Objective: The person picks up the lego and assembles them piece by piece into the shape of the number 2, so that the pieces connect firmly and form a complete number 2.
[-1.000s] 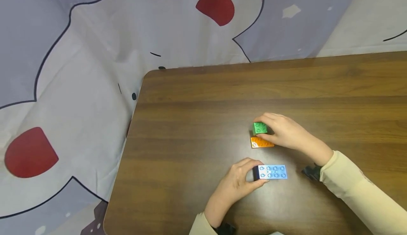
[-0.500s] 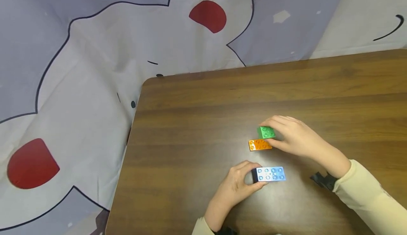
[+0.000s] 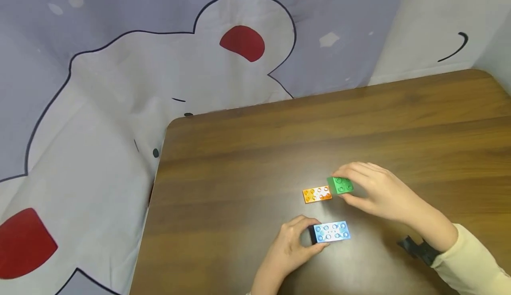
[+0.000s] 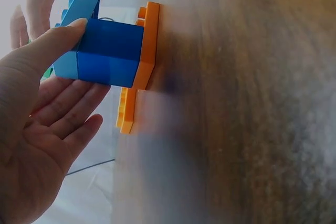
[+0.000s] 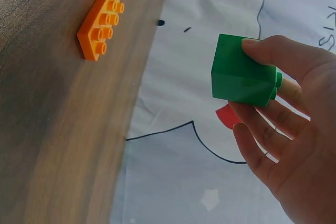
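My left hand (image 3: 289,246) grips a blue toy building brick (image 3: 332,231) between thumb and fingers. In the left wrist view, the blue piece (image 4: 110,51) has a stepped shape, and an orange plate (image 4: 150,40) lies against its underside. That plate is hidden from above by the blue brick. My right hand (image 3: 383,193) pinches a small green brick (image 3: 342,185) with studs on top; the right wrist view has its smooth underside (image 5: 239,66) facing the camera. Just left of the green brick, a flat orange studded plate (image 3: 317,194) lies on the table.
The brown wooden table (image 3: 223,175) has its rounded far-left corner beside a hanging patterned cloth (image 3: 108,100). This cloth also runs along the back edge. A black strap (image 3: 417,248) is on the right wrist, by the light sleeve (image 3: 471,259).
My right hand has carried the green brick to the right, from behind the orange plate to its right end. My left hand keeps holding the blue brick, while the head view has shifted.
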Tool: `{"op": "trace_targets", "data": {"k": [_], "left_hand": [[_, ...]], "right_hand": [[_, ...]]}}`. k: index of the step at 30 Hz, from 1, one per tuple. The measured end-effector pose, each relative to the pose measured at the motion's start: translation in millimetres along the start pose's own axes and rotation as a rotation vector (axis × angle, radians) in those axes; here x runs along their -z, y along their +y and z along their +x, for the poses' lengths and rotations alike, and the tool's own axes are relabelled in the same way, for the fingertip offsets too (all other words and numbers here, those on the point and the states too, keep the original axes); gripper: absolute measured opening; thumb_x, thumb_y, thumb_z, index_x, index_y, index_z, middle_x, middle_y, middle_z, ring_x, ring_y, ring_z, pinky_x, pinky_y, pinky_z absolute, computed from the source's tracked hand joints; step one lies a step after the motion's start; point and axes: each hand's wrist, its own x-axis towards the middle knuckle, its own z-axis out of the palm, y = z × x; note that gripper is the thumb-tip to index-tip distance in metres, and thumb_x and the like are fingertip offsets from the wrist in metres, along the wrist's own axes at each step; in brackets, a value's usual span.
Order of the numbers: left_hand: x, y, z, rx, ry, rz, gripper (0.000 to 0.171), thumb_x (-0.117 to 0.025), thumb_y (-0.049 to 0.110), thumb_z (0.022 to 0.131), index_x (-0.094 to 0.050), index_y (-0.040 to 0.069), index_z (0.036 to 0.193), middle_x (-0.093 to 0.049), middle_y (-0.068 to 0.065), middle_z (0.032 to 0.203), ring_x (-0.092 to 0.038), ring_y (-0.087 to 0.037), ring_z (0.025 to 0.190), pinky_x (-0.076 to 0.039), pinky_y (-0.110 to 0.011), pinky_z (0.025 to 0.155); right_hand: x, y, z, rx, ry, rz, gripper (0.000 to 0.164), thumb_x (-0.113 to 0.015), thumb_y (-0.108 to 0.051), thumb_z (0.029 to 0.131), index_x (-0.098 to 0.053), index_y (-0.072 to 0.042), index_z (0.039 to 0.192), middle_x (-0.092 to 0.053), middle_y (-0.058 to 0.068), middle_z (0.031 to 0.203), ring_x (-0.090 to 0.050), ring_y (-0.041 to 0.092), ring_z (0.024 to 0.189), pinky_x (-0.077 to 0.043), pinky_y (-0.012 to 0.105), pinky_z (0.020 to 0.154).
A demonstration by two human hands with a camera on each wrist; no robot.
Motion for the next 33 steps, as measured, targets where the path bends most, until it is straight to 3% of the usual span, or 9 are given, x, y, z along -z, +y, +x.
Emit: {"op": "trace_targets", "data": {"k": [7, 18, 27, 33], "left_hand": [[-0.3, 1.3, -0.7, 0.024, 0.003, -0.067, 0.036, -0.082, 0.017, 0.07, -0.066, 0.007, 0.1, -0.068, 0.001, 0.09, -0.064, -0.01, 0.083, -0.049, -0.015, 0.077], [1.0, 2.1, 8.0, 0.009, 0.004, -0.013, 0.036, -0.081, 0.016, 0.07, -0.065, 0.009, 0.101, -0.066, 0.003, 0.089, -0.062, -0.007, 0.08, -0.048, -0.012, 0.073], [1.8, 2.9, 8.1, 0.062, -0.026, -0.053, 0.039, -0.082, 0.015, 0.07, -0.065, 0.005, 0.103, -0.067, -0.001, 0.09, -0.064, -0.013, 0.083, -0.049, -0.014, 0.078], [3.2, 1.3, 13.2, 0.06, -0.004, -0.071, 0.037, -0.082, 0.014, 0.069, -0.066, 0.006, 0.102, -0.067, -0.003, 0.091, -0.065, -0.014, 0.083, -0.05, -0.016, 0.077]], "right_hand": [[1.0, -4.6, -5.9, 0.019, 0.027, 0.01, 0.044, -0.04, -0.047, 0.095, -0.064, -0.013, 0.109, -0.062, -0.01, 0.104, -0.059, 0.008, 0.092, -0.044, 0.026, 0.079], [5.5, -14.1, -12.1, 0.052, 0.062, 0.053, 0.041, -0.045, -0.044, 0.095, -0.065, -0.012, 0.11, -0.064, -0.009, 0.105, -0.06, 0.01, 0.089, -0.041, 0.023, 0.082], [-2.1, -28.8, -26.5, 0.054, 0.056, 0.092, 0.038, -0.053, -0.043, 0.092, -0.066, -0.011, 0.111, -0.064, -0.009, 0.107, -0.06, 0.009, 0.091, -0.04, 0.019, 0.085], [-9.1, -35.6, -34.9, 0.033, 0.065, 0.105, 0.037, -0.052, -0.042, 0.092, -0.067, -0.012, 0.108, -0.064, -0.01, 0.106, -0.06, 0.009, 0.092, -0.04, 0.018, 0.087]]}}
